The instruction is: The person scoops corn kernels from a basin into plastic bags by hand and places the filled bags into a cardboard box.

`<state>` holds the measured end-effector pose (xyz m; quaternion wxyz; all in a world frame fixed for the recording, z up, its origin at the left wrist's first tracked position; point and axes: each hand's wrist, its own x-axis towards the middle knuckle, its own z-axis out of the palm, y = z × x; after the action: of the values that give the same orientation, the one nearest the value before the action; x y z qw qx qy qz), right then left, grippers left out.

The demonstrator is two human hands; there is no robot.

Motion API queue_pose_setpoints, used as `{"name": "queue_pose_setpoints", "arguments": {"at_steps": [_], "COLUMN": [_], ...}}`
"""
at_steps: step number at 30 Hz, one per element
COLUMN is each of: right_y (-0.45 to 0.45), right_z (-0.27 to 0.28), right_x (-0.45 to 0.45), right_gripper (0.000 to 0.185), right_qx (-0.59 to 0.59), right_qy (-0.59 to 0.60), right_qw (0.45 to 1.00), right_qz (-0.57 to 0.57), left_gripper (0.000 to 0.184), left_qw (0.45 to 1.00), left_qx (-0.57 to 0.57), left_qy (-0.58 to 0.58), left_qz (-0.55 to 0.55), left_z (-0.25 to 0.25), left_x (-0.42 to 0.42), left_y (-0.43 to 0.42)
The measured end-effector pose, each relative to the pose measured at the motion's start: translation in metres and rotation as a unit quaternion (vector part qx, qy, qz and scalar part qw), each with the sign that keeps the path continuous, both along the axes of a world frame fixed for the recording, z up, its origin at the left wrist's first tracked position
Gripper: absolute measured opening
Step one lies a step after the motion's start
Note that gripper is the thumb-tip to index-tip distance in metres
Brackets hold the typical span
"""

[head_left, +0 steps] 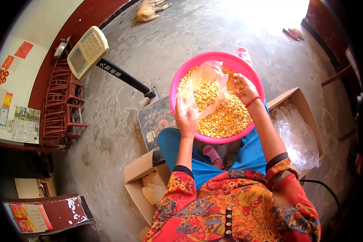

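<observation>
A pink basin (pixel 257 121) full of yellow corn kernels (pixel 226 121) rests at my knees. My left hand (pixel 186 121) grips the near left side of a clear plastic bag (pixel 191 90), which stands open over the corn, with kernels showing in and through it. At the basin's right side, my right hand (pixel 248 90), with a red cord on the wrist, is cupped with its fingers curled around some kernels. It is beside the bag, apart from its right edge.
A platform scale (pixel 149 125) with a post and display (pixel 86 52) stands at left. One cardboard box (pixel 139 169) holds filled bags; another (pixel 310 117) at right holds clear plastic bags (pixel 292 133). Red chairs (pixel 60 105) line the wall, and a dog (pixel 148 10) lies on the floor.
</observation>
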<state>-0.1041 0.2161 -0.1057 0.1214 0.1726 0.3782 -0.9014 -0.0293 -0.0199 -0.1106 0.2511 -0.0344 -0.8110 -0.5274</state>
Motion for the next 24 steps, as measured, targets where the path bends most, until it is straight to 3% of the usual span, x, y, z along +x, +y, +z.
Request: {"name": "queue_pose_setpoints", "arguments": {"at_steps": [4,7,12,14,15,17,18,20,24], "right_y": [-0.026,-0.060,-0.098,-0.097,-0.097,-0.094,-0.090,-0.081,-0.071], "right_z": [0.073,0.113,0.081,0.050,0.031,0.003,0.003,0.002,0.025], "right_x": [0.010,0.018,0.003,-0.009,-0.010,-0.011,-0.007,0.003,0.014], "right_gripper": [0.019,0.020,0.018,0.019,0.019,0.014,0.014,0.016,0.015], "right_qx": [-0.115,-0.065,0.081,0.244,0.245,0.500,0.501,0.578,0.604], "right_qy": [0.156,0.189,0.143,0.187,0.187,0.281,0.280,0.365,0.305], "right_qw": [0.979,0.978,0.981,0.941,0.941,0.809,0.809,0.720,0.723], "right_qz": [0.066,0.068,0.099,0.137,0.139,0.128,0.130,0.124,0.141], "left_gripper": [0.061,0.061,0.060,0.059,0.059,0.057,0.057,0.057,0.058], "left_qw": [1.000,1.000,1.000,0.999,1.000,1.000,1.000,1.000,1.000], "left_qx": [0.024,0.010,-0.020,-0.026,-0.001,0.010,0.012,0.006,-0.021], "left_qy": [-0.011,-0.021,-0.013,-0.016,-0.025,-0.016,-0.017,-0.019,-0.014], "left_qz": [-0.009,-0.004,0.009,0.009,0.001,-0.001,0.000,0.004,0.014], "left_z": [-0.005,-0.003,0.000,-0.001,-0.001,-0.001,-0.001,-0.001,-0.005], "left_x": [-0.001,-0.002,-0.001,0.000,0.001,-0.001,-0.001,0.000,-0.002], "left_y": [-0.002,-0.002,-0.001,-0.002,-0.002,-0.002,-0.002,-0.002,-0.005]}}
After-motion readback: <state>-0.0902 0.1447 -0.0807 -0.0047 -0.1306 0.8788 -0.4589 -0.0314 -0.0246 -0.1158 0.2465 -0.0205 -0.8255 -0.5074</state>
